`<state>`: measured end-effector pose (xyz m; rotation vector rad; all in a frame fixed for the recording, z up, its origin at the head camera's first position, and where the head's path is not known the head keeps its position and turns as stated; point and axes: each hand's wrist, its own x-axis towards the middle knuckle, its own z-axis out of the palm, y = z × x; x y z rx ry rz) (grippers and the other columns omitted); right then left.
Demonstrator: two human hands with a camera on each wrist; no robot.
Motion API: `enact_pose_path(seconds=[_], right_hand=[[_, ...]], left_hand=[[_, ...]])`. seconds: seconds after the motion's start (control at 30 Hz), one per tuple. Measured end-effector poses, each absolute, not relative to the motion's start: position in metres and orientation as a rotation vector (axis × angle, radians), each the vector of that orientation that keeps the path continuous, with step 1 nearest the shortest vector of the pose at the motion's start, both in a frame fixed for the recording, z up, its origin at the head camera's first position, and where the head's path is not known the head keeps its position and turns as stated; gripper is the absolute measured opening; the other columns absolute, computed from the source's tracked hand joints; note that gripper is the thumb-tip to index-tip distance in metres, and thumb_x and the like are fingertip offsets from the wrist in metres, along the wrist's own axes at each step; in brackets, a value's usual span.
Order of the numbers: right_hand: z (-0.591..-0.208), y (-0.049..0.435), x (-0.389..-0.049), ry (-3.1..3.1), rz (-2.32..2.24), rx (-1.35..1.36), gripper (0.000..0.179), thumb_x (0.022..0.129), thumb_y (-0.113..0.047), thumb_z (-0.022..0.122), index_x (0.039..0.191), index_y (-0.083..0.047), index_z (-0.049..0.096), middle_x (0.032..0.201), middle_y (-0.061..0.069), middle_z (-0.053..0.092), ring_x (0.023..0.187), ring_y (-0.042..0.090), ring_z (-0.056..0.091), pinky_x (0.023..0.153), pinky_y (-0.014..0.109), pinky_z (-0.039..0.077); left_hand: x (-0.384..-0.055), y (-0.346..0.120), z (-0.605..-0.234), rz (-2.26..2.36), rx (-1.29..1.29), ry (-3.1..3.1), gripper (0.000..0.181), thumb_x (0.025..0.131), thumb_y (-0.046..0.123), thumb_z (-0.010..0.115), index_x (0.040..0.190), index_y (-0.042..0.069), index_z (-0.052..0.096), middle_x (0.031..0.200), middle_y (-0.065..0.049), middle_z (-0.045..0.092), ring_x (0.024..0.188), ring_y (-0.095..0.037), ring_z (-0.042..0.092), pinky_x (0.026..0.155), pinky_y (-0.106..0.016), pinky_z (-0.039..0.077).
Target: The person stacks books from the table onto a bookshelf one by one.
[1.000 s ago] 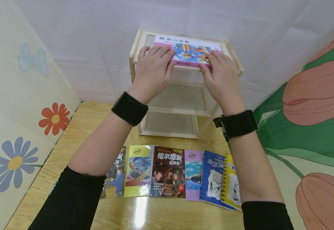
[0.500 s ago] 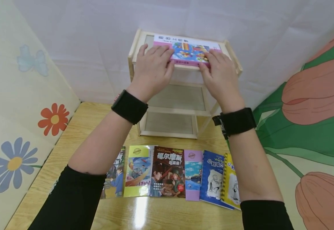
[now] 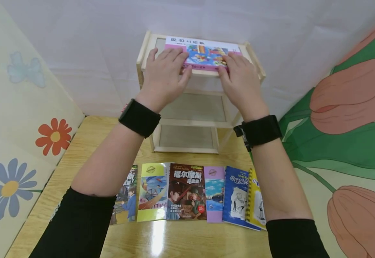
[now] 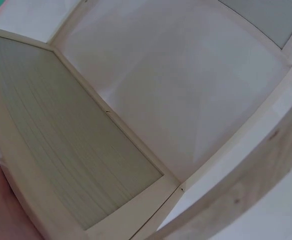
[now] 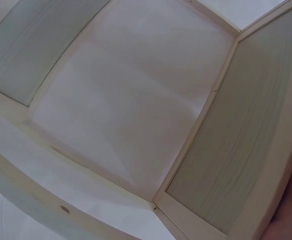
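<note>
In the head view, a pink, white and blue book [image 3: 203, 55] lies flat on the top shelf of a pale wooden rack [image 3: 143, 59], its pink spine toward me. My left hand [image 3: 165, 73] lies over the book's left front corner, fingers on top and thumb at the front edge. Over the right front corner rests my right hand [image 3: 241, 77], its thumb against the spine and its fingers on the cover. Both wrist views look under the top shelf; only a sliver of the left hand [image 4: 3, 210] and of the right hand [image 5: 288, 210] shows there.
Several books lie in a row on the wooden table before the rack, among them a brown one [image 3: 186, 191], a yellow-green one [image 3: 152, 193] and a blue one [image 3: 237, 199]. A lower shelf [image 3: 195, 107] sits below the top one. White cloth hangs behind.
The head view has turned slightly, so the whole scene sits further left in it. Both hands stay on the book, and the book shows no clear movement on the shelf.
</note>
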<state>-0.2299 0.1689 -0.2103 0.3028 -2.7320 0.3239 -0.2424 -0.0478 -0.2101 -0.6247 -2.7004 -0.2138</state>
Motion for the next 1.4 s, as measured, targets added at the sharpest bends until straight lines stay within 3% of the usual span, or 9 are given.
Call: enact_pose_path(seconds=[0.23, 0.53, 0.7, 0.93, 1.13, 1.4], right_hand=[[-0.212, 0.169, -0.233, -2.727, 0.304, 0.289, 0.058, 0.101, -0.045, 0.022, 0.148, -0.013, 0.031, 0.156, 0.003, 0.026, 0.145, 0.019, 0.019, 0.119, 0.038, 0.006], [-0.226, 0.172, -0.234, -2.621, 0.268, 0.277, 0.062, 0.100, -0.049, 0.021, 0.153, -0.017, 0.016, 0.160, -0.002, 0.009, 0.148, 0.017, 0.001, 0.117, 0.040, -0.009], [-0.236, 0.170, -0.232, -2.563, 0.273, 0.331, 0.065, 0.100, -0.048, 0.024, 0.153, -0.013, 0.010, 0.160, 0.001, 0.004, 0.148, 0.017, -0.003, 0.117, 0.041, -0.009], [-0.251, 0.167, -0.222, -2.515, 0.296, 0.393, 0.071, 0.100, -0.049, 0.026, 0.153, -0.009, 0.002, 0.160, 0.001, -0.007, 0.146, 0.016, -0.012, 0.117, 0.040, -0.011], [-0.266, 0.162, -0.201, -2.379, 0.283, 0.509, 0.078, 0.097, -0.059, 0.015, 0.152, -0.005, 0.008, 0.160, 0.010, 0.000, 0.147, 0.023, -0.007, 0.118, 0.045, -0.007], [-0.296, 0.151, -0.162, -2.342, 0.327, 0.635, 0.074, 0.099, -0.054, 0.023, 0.153, -0.008, 0.001, 0.160, 0.009, -0.002, 0.147, 0.023, -0.006, 0.118, 0.047, -0.004]], left_hand=[[-0.245, -0.049, -0.211, -0.155, -0.623, -2.714, 0.064, 0.099, 0.053, 0.013, 0.152, 0.018, 0.018, 0.159, -0.004, 0.014, 0.147, -0.024, 0.006, 0.116, -0.053, 0.000], [-0.247, -0.050, -0.220, -0.124, -0.606, -2.633, 0.066, 0.099, 0.054, 0.014, 0.153, 0.020, -0.004, 0.159, -0.003, -0.008, 0.146, -0.021, -0.014, 0.115, -0.054, -0.009], [-0.246, -0.054, -0.225, -0.103, -0.593, -2.561, 0.067, 0.099, 0.051, 0.016, 0.152, 0.019, -0.007, 0.159, -0.004, -0.015, 0.146, -0.023, -0.016, 0.115, -0.053, -0.009], [-0.238, -0.060, -0.237, -0.062, -0.597, -2.510, 0.071, 0.099, 0.052, 0.019, 0.152, 0.015, -0.008, 0.159, -0.007, -0.014, 0.146, -0.025, -0.013, 0.115, -0.054, -0.006], [-0.220, -0.064, -0.256, -0.087, -0.643, -2.453, 0.074, 0.099, 0.053, 0.026, 0.153, 0.012, -0.003, 0.160, -0.008, -0.007, 0.147, -0.025, -0.008, 0.115, -0.053, -0.009], [-0.190, -0.063, -0.294, -0.128, -0.766, -2.404, 0.077, 0.097, 0.052, 0.032, 0.153, 0.010, 0.000, 0.160, -0.008, -0.006, 0.147, -0.024, -0.009, 0.115, -0.052, -0.011]])
